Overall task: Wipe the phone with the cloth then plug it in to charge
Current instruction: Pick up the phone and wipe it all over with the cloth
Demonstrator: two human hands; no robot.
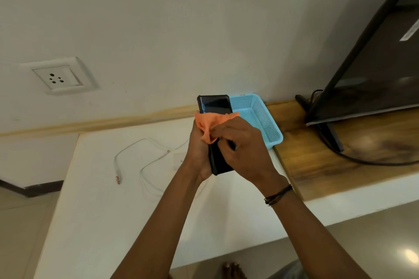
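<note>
Above the white surface (95, 199), the right hand (244, 154) has its fingers (223, 135) pinched on the orange cloth (213, 123) against the phone (215, 106), which the left hand (199, 149) grips upright (its middle is hidden), with the white cable (145, 165) lying loose beside.

Blue basket (269, 124) beside television (374, 70) (dark) — wooden shelf (317, 156).

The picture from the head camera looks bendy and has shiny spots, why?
Head view: the wide lens curves straight lines, so the wall socket looks slanted; lamp glare shines on the wooden shelf and floor; the phone screen reflects light; focus is slightly soft.
</note>
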